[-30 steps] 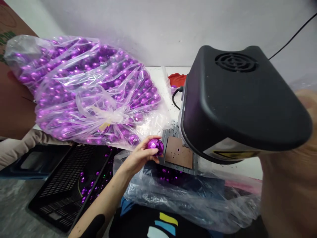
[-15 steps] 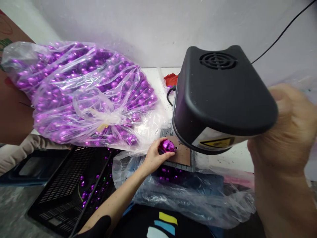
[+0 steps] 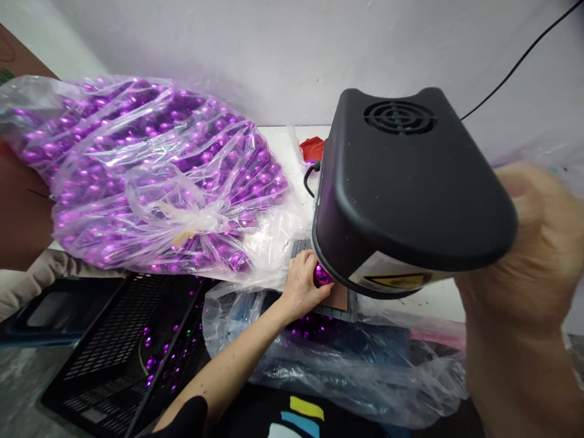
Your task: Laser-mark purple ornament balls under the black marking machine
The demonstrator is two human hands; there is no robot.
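A shiny purple mirror-ball ornament is in my left hand, its fingers curled round it. The ball is at the lower edge of a black machine housing, over a brown board on a grey metal base. The housing hides part of the ball and the board. My right hand is raised and closed at the housing's right side. Its fingertips and whatever they grip are hidden behind the housing.
A tied clear bag of purple balls lies on the white table. Below it, a black crate holds several balls. Crumpled clear plastic hangs at the table's front edge. A red item lies behind the machine; a sleeve shows at left.
My left hand has moved right with the purple ball, bringing it to the edge of the machine housing. My right hand stays by the housing. The view has shifted slightly.
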